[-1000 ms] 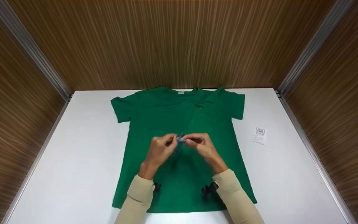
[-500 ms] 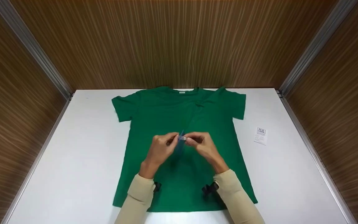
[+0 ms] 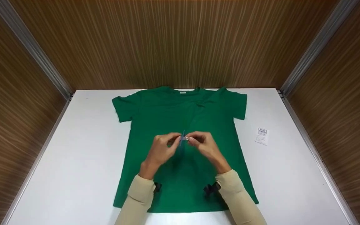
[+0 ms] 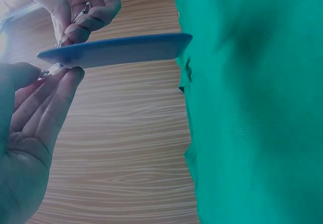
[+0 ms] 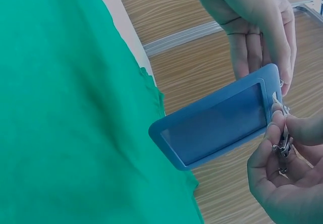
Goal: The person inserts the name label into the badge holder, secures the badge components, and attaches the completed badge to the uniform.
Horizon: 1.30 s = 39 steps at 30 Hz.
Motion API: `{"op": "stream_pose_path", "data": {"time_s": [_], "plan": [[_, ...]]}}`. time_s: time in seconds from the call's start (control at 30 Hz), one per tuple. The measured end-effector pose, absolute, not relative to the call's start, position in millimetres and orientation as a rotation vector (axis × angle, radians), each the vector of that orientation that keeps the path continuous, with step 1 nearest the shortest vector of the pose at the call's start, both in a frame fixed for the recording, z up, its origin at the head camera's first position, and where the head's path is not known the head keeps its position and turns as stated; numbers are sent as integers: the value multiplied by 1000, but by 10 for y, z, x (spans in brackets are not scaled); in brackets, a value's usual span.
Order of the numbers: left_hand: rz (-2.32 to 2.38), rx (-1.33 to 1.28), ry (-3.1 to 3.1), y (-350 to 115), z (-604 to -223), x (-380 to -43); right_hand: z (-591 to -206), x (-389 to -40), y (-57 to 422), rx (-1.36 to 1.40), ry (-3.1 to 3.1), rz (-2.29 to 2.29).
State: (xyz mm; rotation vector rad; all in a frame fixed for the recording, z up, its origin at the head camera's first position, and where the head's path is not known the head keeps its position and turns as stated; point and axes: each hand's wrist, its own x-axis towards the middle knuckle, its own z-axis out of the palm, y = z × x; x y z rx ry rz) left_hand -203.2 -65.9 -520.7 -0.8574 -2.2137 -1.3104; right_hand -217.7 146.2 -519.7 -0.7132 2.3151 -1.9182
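Note:
A blue badge holder (image 5: 214, 120) with a windowed face hangs between both hands, its slotted end uppermost. A badge clip (image 5: 283, 151) with a metal clamp and a short clear strap (image 4: 54, 68) is at that slot. My left hand (image 3: 160, 150) pinches the snap end of the strap between thumb and fingertips. On the other side, my right hand (image 3: 207, 148) holds the clip, the metal part lying within its curled fingers. From the head view the holder is edge-on over a green T-shirt (image 3: 180, 184), which is spread flat.
A white printed card (image 3: 262, 136) lies on the white table (image 3: 292, 175), right of the shirt. Wood-grain panels (image 3: 173, 43) with metal edge strips enclose the table at the back and both sides.
Both hands stay over the middle of the shirt. The badge holder has turned slightly more edge-on and upright between them, and the fingertips have shifted a little at the strap.

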Motion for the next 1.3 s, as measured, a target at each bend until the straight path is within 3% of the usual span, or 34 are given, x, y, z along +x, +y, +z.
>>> {"op": "stream_pose_path", "data": {"time_s": [0.73,1.3], "plan": [[-1424,-943,-2673,-758,-5220,-2025,-5064,-2140,1520,-647,2272,-1906],[-1447,-1015,-2549,-704,-5249,-2041,-5008,-2118,1543,-691,2239,-1933]]}}
